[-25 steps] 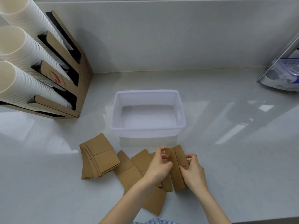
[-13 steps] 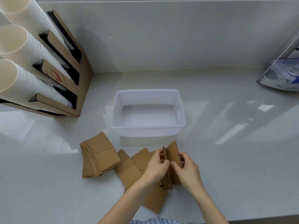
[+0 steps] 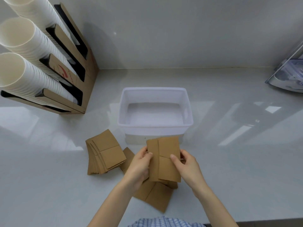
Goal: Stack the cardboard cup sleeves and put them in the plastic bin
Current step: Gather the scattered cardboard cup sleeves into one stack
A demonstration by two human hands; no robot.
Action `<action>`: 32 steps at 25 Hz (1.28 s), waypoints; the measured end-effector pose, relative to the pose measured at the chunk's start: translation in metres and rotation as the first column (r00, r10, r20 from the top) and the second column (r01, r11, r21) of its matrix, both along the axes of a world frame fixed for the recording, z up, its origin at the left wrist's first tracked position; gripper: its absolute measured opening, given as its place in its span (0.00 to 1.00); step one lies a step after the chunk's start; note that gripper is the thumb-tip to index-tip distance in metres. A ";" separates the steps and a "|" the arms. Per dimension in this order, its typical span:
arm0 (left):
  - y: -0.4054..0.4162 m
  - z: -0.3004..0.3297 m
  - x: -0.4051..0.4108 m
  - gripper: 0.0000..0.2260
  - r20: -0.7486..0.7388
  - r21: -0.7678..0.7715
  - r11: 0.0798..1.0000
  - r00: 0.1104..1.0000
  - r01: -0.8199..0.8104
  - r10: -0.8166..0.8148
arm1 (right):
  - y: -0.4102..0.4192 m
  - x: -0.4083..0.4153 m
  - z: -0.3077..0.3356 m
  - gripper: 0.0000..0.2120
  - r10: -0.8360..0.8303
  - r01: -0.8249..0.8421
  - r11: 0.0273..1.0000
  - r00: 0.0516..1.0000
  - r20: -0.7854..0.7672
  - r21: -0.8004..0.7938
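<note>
Both hands hold a small bundle of flat brown cardboard sleeves (image 3: pixel 165 158) above the counter, just in front of the white plastic bin (image 3: pixel 155 127). My left hand (image 3: pixel 139 167) grips the bundle's left edge and my right hand (image 3: pixel 186 166) its right edge, thumbs on top. The bin has nothing in it. A fanned stack of sleeves (image 3: pixel 104 153) lies on the counter to the left. More loose sleeves (image 3: pixel 155 196) lie under my hands, partly hidden.
A cardboard dispenser (image 3: pixel 73 63) with three rows of white paper cups (image 3: pixel 24 51) stands at the back left. A clear plastic container (image 3: pixel 290 74) sits at the right edge. The wall runs behind the bin; the counter's front edge is near my body.
The bundle stood on edge on the counter between my hands; now it is lifted and turned flat side up, closer to the bin.
</note>
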State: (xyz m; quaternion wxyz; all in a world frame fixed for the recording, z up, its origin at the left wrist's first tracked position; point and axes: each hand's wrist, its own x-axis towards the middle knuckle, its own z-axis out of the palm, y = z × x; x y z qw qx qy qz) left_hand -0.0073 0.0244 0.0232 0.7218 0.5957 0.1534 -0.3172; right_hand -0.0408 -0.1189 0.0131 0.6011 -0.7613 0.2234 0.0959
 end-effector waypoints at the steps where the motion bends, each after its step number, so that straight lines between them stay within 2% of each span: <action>1: 0.002 0.001 -0.001 0.13 -0.009 -0.018 1.000 1.000 0.004 -0.004 | 0.005 0.000 -0.002 0.09 0.024 -0.025 0.999 1.000 -0.008 -0.035; 3: 0.004 0.001 -0.004 0.13 -0.010 -0.033 0.999 1.000 0.026 -0.026 | 0.014 0.000 -0.003 0.09 0.080 -0.081 0.993 0.997 -0.014 -0.085; 7: 0.007 0.000 -0.007 0.15 0.023 0.033 0.999 0.999 0.026 -0.027 | 0.023 0.003 -0.005 0.11 0.152 -0.152 0.981 0.988 -0.010 -0.117; 11: 0.018 0.004 -0.001 0.13 0.080 0.119 0.992 0.996 -0.034 0.025 | 0.020 0.006 -0.010 0.11 0.126 -0.125 0.988 0.992 0.002 -0.092; 14: 0.028 0.007 0.004 0.13 0.137 0.181 0.981 0.989 -0.072 0.048 | 0.016 0.007 -0.015 0.11 0.139 -0.141 0.969 0.990 -0.022 -0.204; 18: 0.038 0.012 0.008 0.10 0.196 0.211 0.970 0.977 -0.125 0.083 | 0.020 0.006 -0.022 0.19 0.235 -0.276 0.850 0.961 -0.145 -0.449; 23: 0.047 0.012 0.008 0.11 0.205 0.227 0.959 0.971 -0.171 0.124 | 0.035 0.012 -0.021 0.28 0.308 -0.429 0.656 0.903 -0.299 -0.621; 26: 0.047 0.014 0.006 0.12 0.216 0.260 0.951 0.970 -0.169 0.114 | 0.042 0.017 -0.021 0.29 0.309 -0.479 0.578 0.878 -0.367 -0.660; 30: 0.046 0.016 0.004 0.13 0.215 0.274 0.948 0.971 -0.163 0.105 | 0.046 0.018 -0.021 0.24 0.321 -0.484 0.598 0.875 -0.362 -0.639; 32: 0.045 0.017 0.004 0.12 0.212 0.271 0.949 0.972 -0.161 0.104 | 0.043 0.019 -0.020 0.17 0.330 -0.455 0.680 0.890 -0.314 -0.575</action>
